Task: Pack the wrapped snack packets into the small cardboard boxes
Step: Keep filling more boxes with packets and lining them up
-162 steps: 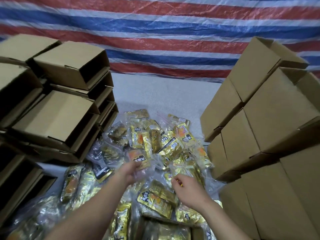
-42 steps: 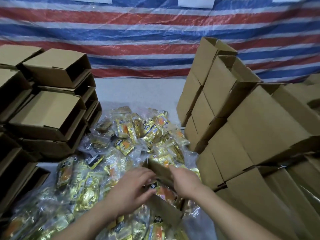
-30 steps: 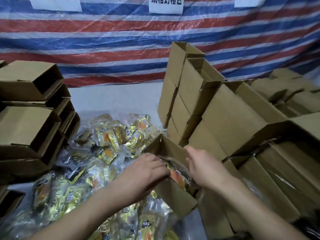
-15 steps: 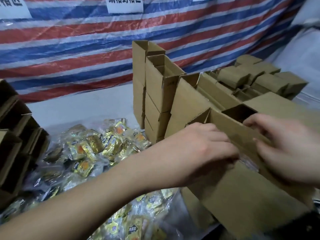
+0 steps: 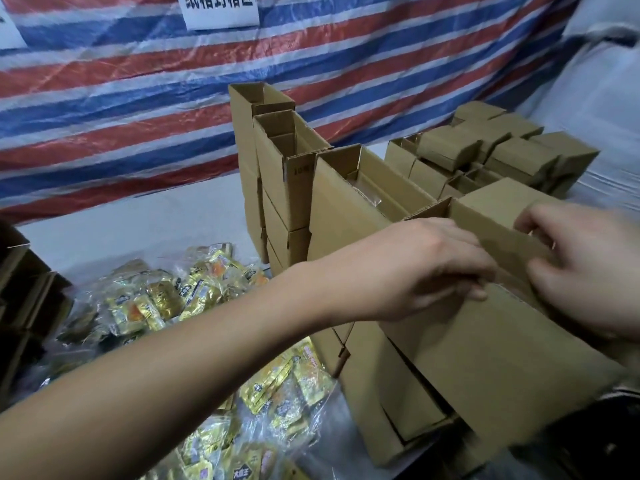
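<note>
Both hands meet at the top edge of the plain brown cardboard box (image 5: 491, 358), held at the right above the stacked boxes. The left hand (image 5: 415, 268) curls over the near rim from the left; the right hand (image 5: 588, 271) pinches what seems the flap (image 5: 498, 223) from the right, the opening's long edge running between them.

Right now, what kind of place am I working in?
Probably a makeshift packing station: a heap of gold foil-wrapped snack packets, stacks of small brown cardboard boxes, and a red, white and blue striped tarpaulin hung as a backdrop.
</note>
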The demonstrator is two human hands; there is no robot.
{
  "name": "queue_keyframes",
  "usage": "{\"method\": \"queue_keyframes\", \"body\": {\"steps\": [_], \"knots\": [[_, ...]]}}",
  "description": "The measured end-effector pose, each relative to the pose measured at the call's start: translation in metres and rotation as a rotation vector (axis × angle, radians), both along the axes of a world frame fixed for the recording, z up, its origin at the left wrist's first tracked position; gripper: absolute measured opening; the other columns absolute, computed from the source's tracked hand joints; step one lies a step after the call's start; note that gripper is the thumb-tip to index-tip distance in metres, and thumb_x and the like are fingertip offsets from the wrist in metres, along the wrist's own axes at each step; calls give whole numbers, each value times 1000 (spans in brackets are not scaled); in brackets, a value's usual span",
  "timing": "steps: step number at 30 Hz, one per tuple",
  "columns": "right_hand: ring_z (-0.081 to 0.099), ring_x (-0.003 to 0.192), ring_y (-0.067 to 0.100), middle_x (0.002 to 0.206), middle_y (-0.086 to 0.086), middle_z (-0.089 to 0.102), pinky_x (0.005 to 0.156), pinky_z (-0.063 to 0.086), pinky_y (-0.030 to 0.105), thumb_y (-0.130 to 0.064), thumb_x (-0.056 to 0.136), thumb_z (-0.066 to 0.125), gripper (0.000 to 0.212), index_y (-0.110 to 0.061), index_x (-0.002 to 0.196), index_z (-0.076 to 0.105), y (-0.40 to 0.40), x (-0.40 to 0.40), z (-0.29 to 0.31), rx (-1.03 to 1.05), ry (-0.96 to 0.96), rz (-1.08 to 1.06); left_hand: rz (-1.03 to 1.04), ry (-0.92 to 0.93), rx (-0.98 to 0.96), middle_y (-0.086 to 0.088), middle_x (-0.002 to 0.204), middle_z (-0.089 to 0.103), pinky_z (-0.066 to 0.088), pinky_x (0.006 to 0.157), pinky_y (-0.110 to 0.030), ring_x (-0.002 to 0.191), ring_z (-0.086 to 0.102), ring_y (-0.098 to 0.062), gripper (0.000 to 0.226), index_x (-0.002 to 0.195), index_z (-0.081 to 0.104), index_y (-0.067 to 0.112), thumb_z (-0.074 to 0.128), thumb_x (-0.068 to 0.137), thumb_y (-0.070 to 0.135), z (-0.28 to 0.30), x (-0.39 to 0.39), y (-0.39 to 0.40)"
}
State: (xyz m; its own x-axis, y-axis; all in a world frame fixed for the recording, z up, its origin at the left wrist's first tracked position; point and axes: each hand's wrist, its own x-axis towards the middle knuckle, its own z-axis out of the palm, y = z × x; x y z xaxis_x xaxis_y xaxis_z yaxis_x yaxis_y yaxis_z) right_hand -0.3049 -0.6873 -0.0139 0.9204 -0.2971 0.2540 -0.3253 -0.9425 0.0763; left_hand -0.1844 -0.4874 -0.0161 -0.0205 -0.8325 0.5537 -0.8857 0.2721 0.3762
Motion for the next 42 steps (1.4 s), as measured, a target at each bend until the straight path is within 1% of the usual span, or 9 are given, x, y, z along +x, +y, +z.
{"method": "queue_keyframes", "body": {"steps": [5, 10, 16, 20, 26, 30, 33, 38, 42], "knots": [[49, 72, 18, 75, -20, 31, 58, 53, 41, -46, 67, 26, 33, -39, 97, 39, -8, 6, -13, 2, -61, -35, 41, 1, 28, -18, 90, 73, 51, 80, -43, 86, 66, -39, 13, 96, 75, -7, 72, 86, 0, -2, 5, -13], [50, 73, 24, 78, -15, 33, 61, 53, 44, -42, 69, 31, 33, -35, 100, 40, -13, 13, -21, 23, -106, -35, 40, -24, 106, -20, 96, 74, 43, 87, -32, 95, 67, -35, 18, 101, 73, -10, 66, 89, 3, -2, 11, -16], [55, 74, 28, 77, -15, 34, 62, 53, 43, -35, 70, 36, 33, -35, 103, 40, -15, 13, -28, 68, -99, -5, 30, -14, 142, -19, 95, 73, 47, 88, -42, 93, 65, -39, 19, 108, 73, -3, 66, 90, -1, -3, 15, -21], [60, 74, 32, 82, -8, 45, 60, 55, 43, -30, 72, 42, 31, -33, 104, 42, -11, 10, -38, 17, -117, -25, 57, -8, 105, -21, 88, 73, 48, 80, -41, 86, 67, -40, 14, 97, 75, -8, 72, 85, -3, -14, 13, -23], [54, 77, 36, 80, 5, 49, 63, 54, 46, -18, 75, 53, 19, -18, 94, 52, -5, 14, -41, -7, -163, -7, 61, -29, 243, -18, 102, 72, 42, 93, -42, 99, 62, -37, 19, 108, 73, -5, 64, 94, 5, -18, 17, -20], [57, 86, 38, 88, 9, 55, 70, 54, 48, -23, 79, 57, 26, -15, 104, 58, 4, 17, -34, 6, -103, -27, 68, -62, 287, -14, 102, 71, 42, 92, -40, 98, 60, -33, 19, 109, 72, -2, 63, 96, 9, -19, 17, -19], [58, 91, 36, 94, 8, 57, 69, 52, 42, -29, 82, 60, 31, -17, 110, 59, 10, 17, -33, -17, -68, -42, 68, -137, 288, -9, 104, 70, 42, 93, -37, 98, 59, -27, 21, 111, 70, 3, 63, 97, 17, -23, 17, -16], [58, 90, 35, 94, 7, 56, 67, 54, 43, -33, 84, 62, 36, -16, 115, 59, 8, 19, -28, -21, -92, -34, 97, -218, 238, -6, 115, 69, 40, 103, -43, 109, 59, -25, 36, 124, 66, 7, 69, 93, 26, -29, 16, -15], [57, 90, 35, 94, 8, 57, 67, 54, 44, -33, 83, 60, 33, -15, 111, 60, 16, 25, -26, -21, -101, -13, 128, -275, 226, -4, 118, 69, 32, 112, -42, 116, 57, -25, 33, 124, 67, 11, 66, 95, 25, -33, 19, -7]]}}
